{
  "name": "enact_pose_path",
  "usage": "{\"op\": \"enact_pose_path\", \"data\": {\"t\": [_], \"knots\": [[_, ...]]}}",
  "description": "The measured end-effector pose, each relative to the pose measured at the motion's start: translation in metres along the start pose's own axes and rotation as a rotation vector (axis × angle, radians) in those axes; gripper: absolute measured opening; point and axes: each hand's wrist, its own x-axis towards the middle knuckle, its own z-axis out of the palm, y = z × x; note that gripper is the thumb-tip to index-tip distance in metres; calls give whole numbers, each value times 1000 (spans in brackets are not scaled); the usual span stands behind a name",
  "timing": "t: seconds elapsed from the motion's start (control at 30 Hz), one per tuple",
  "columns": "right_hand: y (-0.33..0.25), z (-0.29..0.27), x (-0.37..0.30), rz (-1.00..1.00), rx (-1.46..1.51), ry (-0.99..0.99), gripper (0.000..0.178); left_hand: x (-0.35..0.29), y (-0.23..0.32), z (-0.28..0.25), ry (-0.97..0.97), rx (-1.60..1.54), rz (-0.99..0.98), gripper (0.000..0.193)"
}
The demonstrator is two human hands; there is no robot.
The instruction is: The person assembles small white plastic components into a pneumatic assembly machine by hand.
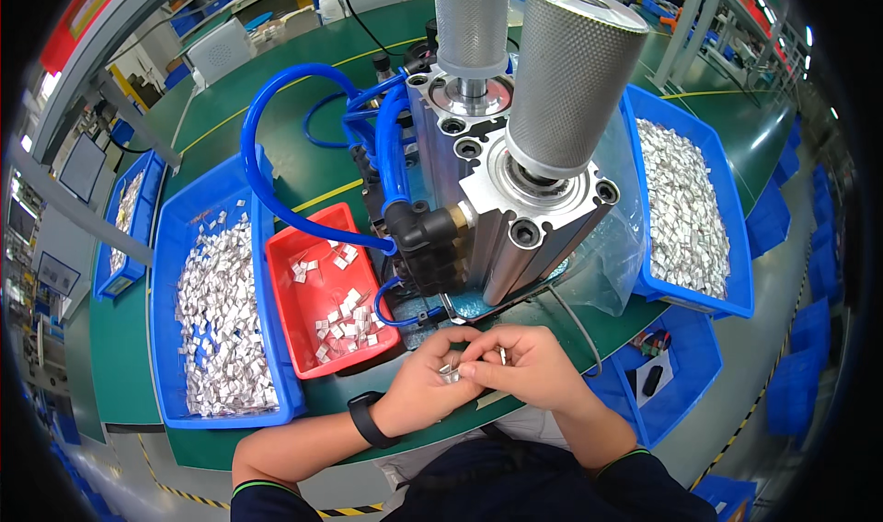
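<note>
- Blue bin, left of the frame, heaped with small white pieces
- Red tray, left of centre, holding a few more
- Left hand, lower centre, fingers curled around a few small pale parts
- Right hand, just beside, fingers bent, thumb and forefinger pinching a tiny piece
- Filled blue crate, right

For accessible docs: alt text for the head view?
A person's left hand and right hand hold small pale pieces together at a green workbench. Ahead stands a machine with two knurled metal cylinders and blue hoses. Left of it are a red tray and blue bin of small white parts; right, another blue bin.
</note>
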Motion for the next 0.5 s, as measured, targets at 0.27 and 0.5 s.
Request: {"op": "enact_pose_path", "data": {"t": [0.27,0.5], "knots": [[-6,-7,-3,32,82,201,14,-2,2,-9,-48,-218,-172,31],[-1,-15,-1,174,322,88,15,-2,1,-9,-54,-153,-216,18]]}}
